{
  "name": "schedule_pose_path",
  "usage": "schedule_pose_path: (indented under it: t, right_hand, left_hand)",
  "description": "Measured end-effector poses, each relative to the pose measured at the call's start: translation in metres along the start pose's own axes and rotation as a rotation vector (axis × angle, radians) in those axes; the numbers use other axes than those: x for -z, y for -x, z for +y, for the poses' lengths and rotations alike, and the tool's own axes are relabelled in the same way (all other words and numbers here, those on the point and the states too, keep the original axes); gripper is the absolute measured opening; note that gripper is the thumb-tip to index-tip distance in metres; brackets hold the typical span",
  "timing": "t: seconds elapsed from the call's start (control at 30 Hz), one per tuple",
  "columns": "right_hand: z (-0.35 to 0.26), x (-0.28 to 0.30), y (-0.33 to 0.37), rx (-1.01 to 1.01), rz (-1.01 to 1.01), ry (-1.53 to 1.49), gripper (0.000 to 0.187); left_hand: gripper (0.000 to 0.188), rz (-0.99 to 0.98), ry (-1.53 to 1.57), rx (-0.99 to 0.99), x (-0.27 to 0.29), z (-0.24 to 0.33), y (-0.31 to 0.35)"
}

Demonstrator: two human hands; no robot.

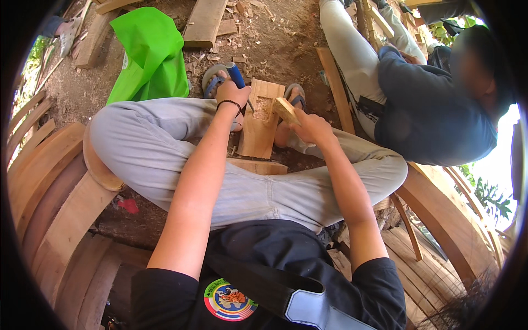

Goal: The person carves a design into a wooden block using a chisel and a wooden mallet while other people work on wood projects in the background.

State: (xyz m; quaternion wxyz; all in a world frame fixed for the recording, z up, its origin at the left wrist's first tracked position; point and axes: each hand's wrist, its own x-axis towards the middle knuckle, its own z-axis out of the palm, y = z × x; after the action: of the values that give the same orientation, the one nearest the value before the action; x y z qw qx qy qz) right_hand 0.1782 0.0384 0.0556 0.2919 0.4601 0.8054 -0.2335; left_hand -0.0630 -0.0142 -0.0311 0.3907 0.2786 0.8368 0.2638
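My left hand (231, 95) is closed around a blue-handled chisel (236, 75). The chisel's thin blade slants down toward a wooden board (257, 137), beside a shallow cut recess in its face; I cannot tell whether the tip touches the wood. My right hand (313, 128) grips a short wooden stick (285, 110), whose free end is over the board's right side near the recess. The board lies between my sandalled feet, tilted slightly, and wood chips sit in and around the recess.
A bright green bag (148, 58) lies left of my feet. Another person (434, 104) sits close on the right, beside a plank (336, 91). Curved wooden pieces (66, 220) flank me on both sides. More offcuts and a thick plank (204, 23) lie on the chip-strewn ground ahead.
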Motion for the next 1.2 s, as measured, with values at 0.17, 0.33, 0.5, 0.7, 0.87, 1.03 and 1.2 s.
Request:
schedule_pose_path:
  t: [0.17, 0.33, 0.5, 0.7, 0.87, 1.03, 1.2]
  right_hand:
    - [0.001, -0.006, -0.005, -0.01, 0.015, 0.018, 0.051]
    - [-0.008, -0.005, -0.003, -0.053, 0.015, 0.023, 0.052]
    - [0.011, 0.023, 0.002, 0.109, 0.141, -0.458, 0.05]
    - [-0.053, 0.104, 0.067, 0.62, 0.712, -0.72, 0.054]
    - [-0.083, 0.065, 0.042, 0.495, 0.724, -0.107, 0.054]
    - [-0.085, 0.095, 0.044, 0.487, 0.92, -0.293, 0.048]
    - [-0.086, 0.08, 0.025, 0.291, 0.437, 0.093, 0.05]
  left_hand:
    - [0.035, 0.115, -0.079, -0.128, -0.002, 0.017, 0.023]
    - [0.035, 0.083, -0.039, -0.173, 0.001, 0.008, 0.021]
    - [0.036, 0.086, -0.031, -0.257, 0.003, 0.011, 0.03]
    - [0.032, 0.072, -0.065, -0.29, -0.011, 0.005, 0.03]
    - [0.034, 0.033, 0.028, -0.291, -0.009, 0.005, 0.032]
    - [0.033, 0.09, -0.083, -0.307, -0.017, 0.008, 0.033]
    - [0.04, 0.068, -0.131, -0.284, -0.011, 0.002, 0.026]
